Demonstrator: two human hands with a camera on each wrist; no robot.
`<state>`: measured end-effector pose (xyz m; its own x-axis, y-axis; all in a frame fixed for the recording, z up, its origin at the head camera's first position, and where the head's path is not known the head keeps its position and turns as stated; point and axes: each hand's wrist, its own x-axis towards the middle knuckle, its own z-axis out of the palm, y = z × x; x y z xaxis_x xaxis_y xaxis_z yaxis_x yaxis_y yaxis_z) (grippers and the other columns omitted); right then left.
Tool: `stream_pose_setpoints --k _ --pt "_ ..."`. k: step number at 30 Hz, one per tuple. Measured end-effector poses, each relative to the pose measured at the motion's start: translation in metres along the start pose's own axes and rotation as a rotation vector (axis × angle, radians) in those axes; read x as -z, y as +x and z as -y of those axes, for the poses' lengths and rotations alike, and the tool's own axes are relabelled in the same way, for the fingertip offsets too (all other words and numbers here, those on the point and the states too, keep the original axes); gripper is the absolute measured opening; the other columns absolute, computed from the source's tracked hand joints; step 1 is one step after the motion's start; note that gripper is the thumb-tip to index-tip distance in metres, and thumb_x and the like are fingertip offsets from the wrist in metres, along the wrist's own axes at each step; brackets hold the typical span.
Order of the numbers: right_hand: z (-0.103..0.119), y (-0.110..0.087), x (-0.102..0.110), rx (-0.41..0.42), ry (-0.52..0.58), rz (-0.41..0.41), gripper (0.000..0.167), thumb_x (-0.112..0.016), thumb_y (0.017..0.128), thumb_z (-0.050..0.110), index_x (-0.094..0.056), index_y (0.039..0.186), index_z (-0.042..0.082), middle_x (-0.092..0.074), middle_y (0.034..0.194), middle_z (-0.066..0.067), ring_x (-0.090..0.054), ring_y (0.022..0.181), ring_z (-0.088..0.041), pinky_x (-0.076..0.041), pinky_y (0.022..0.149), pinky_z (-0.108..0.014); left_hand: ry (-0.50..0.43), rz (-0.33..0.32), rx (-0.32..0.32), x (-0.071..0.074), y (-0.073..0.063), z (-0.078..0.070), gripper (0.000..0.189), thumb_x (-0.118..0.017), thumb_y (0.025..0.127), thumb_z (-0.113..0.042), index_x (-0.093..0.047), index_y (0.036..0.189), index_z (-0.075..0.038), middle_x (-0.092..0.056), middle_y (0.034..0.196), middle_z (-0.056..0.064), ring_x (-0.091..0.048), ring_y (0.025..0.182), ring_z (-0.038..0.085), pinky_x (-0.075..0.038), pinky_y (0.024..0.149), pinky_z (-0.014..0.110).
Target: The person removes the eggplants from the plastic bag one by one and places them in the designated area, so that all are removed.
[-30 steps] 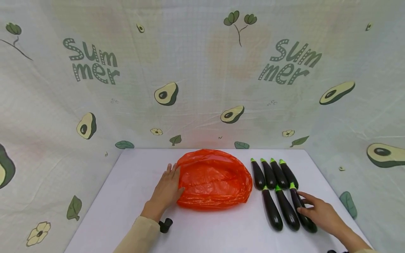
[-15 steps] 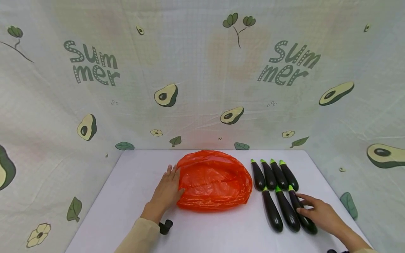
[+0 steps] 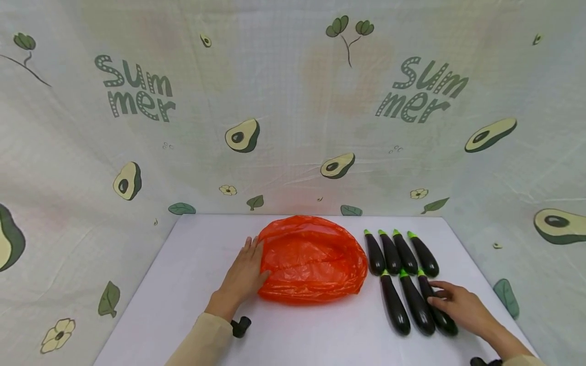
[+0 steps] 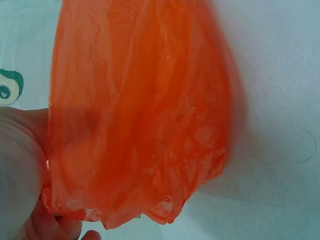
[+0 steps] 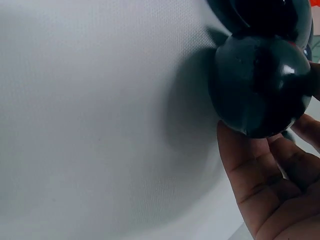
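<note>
A red plastic bag [image 3: 311,259] lies with its mouth spread wide on the white table. My left hand [image 3: 242,274] rests at the bag's left rim, fingers fairly straight and thumb over the edge. Through the thin film in the left wrist view, the thumb shows as a shadow. At the right, my right hand [image 3: 464,310] holds the rightmost near eggplant [image 3: 445,324] between thumb and fingers. Its round dark end [image 5: 260,85] fills the grasp in the right wrist view, beside a neighbouring eggplant [image 5: 270,15].
Two more near-row eggplants [image 3: 394,305] lie left of the held one. Behind them is a far row of several eggplants [image 3: 375,256], green tips pointing away. A printed cloth [image 3: 293,101] hangs around the table's back and sides.
The rightmost far-row eggplant has swung slightly right, away from its neighbour. The eggplant in my right hand has shifted slightly left. My left hand stays at the bag's rim.
</note>
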<state>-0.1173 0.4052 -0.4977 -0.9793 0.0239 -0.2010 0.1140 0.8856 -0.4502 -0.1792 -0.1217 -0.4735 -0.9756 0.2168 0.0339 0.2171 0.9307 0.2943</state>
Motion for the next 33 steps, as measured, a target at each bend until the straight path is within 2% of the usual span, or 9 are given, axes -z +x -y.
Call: stream_pose_setpoints --k 7,11,18,23,33 --pt "-0.0041 0.0012 0.0004 -0.029 0.004 0.019 0.07 -0.073 0.097 0.042 -0.056 0.138 -0.013 -0.076 0.11 -0.027 -0.073 0.104 -0.046 -0.057 0.086 -0.061 -0.029 0.003 0.007 0.0005 -0.0026 -0.0002 0.09 -0.079 0.095 -0.032 -0.029 0.168 -0.021 -0.021 0.175 0.017 -0.014 0.163 0.041 -0.041 0.119 0.061" --pt "-0.0054 0.0001 0.0011 -0.018 0.003 0.007 0.07 -0.073 0.097 0.041 -0.056 0.138 -0.013 -0.077 0.11 -0.026 -0.074 0.104 -0.045 -0.057 0.086 -0.061 -0.027 0.002 -0.001 0.0009 -0.0037 0.0003 0.09 -0.08 0.095 -0.032 -0.029 0.168 -0.026 -0.021 0.175 0.019 -0.014 0.163 0.043 -0.044 0.116 0.061" --pt "-0.0033 0.0015 0.0005 -0.024 0.019 0.019 0.07 -0.075 0.095 0.04 -0.057 0.137 -0.013 -0.076 0.111 -0.028 -0.073 0.105 -0.046 -0.058 0.086 -0.061 -0.037 0.005 -0.009 0.0017 -0.0056 0.0007 0.087 -0.08 0.095 -0.031 -0.031 0.168 -0.026 -0.021 0.174 0.02 -0.015 0.162 0.045 -0.044 0.116 0.062" --pt "-0.0027 0.0018 0.0006 -0.033 0.016 0.028 0.074 -0.074 0.096 0.043 -0.055 0.137 -0.016 -0.074 0.113 -0.03 -0.072 0.106 -0.047 -0.058 0.087 -0.061 -0.024 -0.016 -0.038 0.001 -0.0048 0.0026 0.085 -0.079 0.096 -0.03 -0.033 0.167 -0.024 -0.023 0.173 0.024 -0.016 0.162 0.046 -0.04 0.12 0.061" --pt "-0.0042 0.0013 0.0051 0.009 -0.003 -0.035 0.069 -0.07 0.101 0.04 -0.056 0.136 -0.017 -0.075 0.113 -0.028 -0.075 0.1 -0.042 -0.06 0.082 -0.056 -0.02 -0.036 -0.066 0.0036 -0.0051 0.0038 0.082 -0.077 0.097 -0.031 -0.035 0.166 -0.024 -0.022 0.173 0.026 -0.015 0.162 0.047 -0.035 0.123 0.062"
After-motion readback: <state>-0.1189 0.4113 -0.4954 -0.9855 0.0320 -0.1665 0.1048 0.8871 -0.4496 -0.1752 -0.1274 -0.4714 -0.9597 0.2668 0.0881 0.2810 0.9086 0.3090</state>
